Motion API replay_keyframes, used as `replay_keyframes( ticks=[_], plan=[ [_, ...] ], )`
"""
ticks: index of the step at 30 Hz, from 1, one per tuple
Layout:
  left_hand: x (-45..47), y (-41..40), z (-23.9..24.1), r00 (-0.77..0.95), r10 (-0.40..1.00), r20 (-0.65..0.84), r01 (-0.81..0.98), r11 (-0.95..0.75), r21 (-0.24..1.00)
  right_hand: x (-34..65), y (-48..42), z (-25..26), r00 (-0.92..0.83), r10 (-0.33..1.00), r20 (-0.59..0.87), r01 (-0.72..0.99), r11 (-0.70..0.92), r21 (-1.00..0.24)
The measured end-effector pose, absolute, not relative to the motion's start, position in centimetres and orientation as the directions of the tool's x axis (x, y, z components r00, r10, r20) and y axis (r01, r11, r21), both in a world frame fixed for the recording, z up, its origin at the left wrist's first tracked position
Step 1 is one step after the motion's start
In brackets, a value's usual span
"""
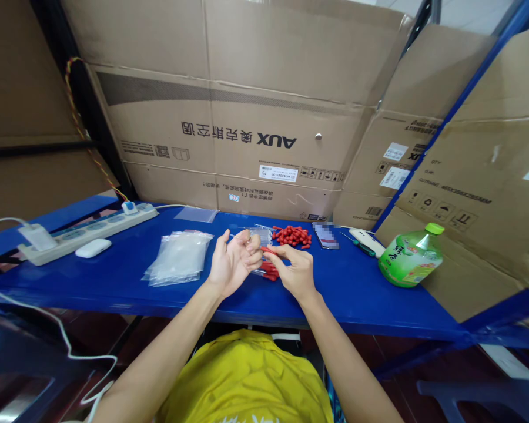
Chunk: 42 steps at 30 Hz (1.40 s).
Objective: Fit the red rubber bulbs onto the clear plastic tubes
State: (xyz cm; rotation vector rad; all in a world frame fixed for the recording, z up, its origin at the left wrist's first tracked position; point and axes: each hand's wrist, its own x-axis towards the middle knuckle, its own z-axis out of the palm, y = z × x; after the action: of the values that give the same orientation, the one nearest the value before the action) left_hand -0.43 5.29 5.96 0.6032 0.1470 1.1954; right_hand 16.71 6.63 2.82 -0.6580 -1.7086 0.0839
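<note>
My right hand (pixel 293 270) pinches a small red handle-like piece (pixel 268 251) between thumb and fingertips. Palm up and with its fingers curled, my left hand (pixel 233 261) grips a thin pale rod (pixel 232 235), whose end pokes out beside the thumb. The two hands nearly meet; whether rod and red piece are joined is hidden by the fingers. Behind them lie a bundle of thin clear rods (pixel 264 235) and a heap of loose red pieces (pixel 293 236). Under my hands are several red pieces with thin shafts (pixel 271 271).
Clear plastic bags (pixel 178 258) are stacked left, with another bag (pixel 196 215) behind. A power strip (pixel 92 232) and white case (pixel 93 248) stand farther left. Right are a phone (pixel 326 236), green-handled tool (pixel 362 245) and green bottle (pixel 409 258). Cardboard (pixel 229 158) walls the blue table (pixel 335 294).
</note>
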Motion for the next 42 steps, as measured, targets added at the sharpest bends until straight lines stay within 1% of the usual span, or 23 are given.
replay_keyframes(
  ticks=[5, 12, 18, 20, 23, 26, 29, 35, 42],
  plan=[
    [-0.56, 5.47, 5.75, 0.392, 0.887, 0.244, -0.817, 0.214, 0.535, 16.79, 6.61, 2.81, -0.111, 0.474, 0.874, 0.380, 0.832, -0.404],
    [-0.61, 5.52, 5.78, 0.397, 0.890, 0.226, -0.822, 0.235, 0.518, 16.79, 6.56, 2.79, -0.125, 0.468, 0.875, 0.362, 0.842, -0.399],
    [-0.82, 5.65, 5.71, 0.381, 0.903, 0.200, -0.839, 0.247, 0.485, 16.64, 6.65, 2.72, -0.169, 0.532, 0.830, 0.328, 0.824, -0.462],
    [-0.89, 5.69, 5.68, 0.371, 0.906, 0.201, -0.843, 0.238, 0.482, 16.64, 6.71, 2.69, -0.200, 0.545, 0.814, 0.337, 0.818, -0.466],
    [-0.96, 5.70, 5.68, 0.357, 0.912, 0.202, -0.847, 0.225, 0.481, 16.70, 6.83, 2.60, -0.258, 0.544, 0.798, 0.400, 0.812, -0.425],
    [-0.98, 5.68, 5.72, 0.349, 0.918, 0.190, -0.849, 0.225, 0.478, 16.76, 6.97, 2.48, -0.334, 0.534, 0.777, 0.477, 0.807, -0.350],
    [-0.99, 5.66, 5.78, 0.352, 0.921, 0.168, -0.850, 0.239, 0.470, 16.80, 7.09, 2.31, -0.370, 0.520, 0.770, 0.514, 0.805, -0.297],
    [-0.92, 5.60, 5.94, 0.367, 0.917, 0.155, -0.847, 0.261, 0.463, 16.98, 7.12, 2.18, -0.384, 0.492, 0.781, 0.506, 0.820, -0.268],
    [-0.94, 5.61, 5.85, 0.388, 0.903, 0.183, -0.841, 0.266, 0.471, 17.07, 6.83, 2.47, -0.396, 0.464, 0.792, 0.504, 0.831, -0.235]
  ],
)
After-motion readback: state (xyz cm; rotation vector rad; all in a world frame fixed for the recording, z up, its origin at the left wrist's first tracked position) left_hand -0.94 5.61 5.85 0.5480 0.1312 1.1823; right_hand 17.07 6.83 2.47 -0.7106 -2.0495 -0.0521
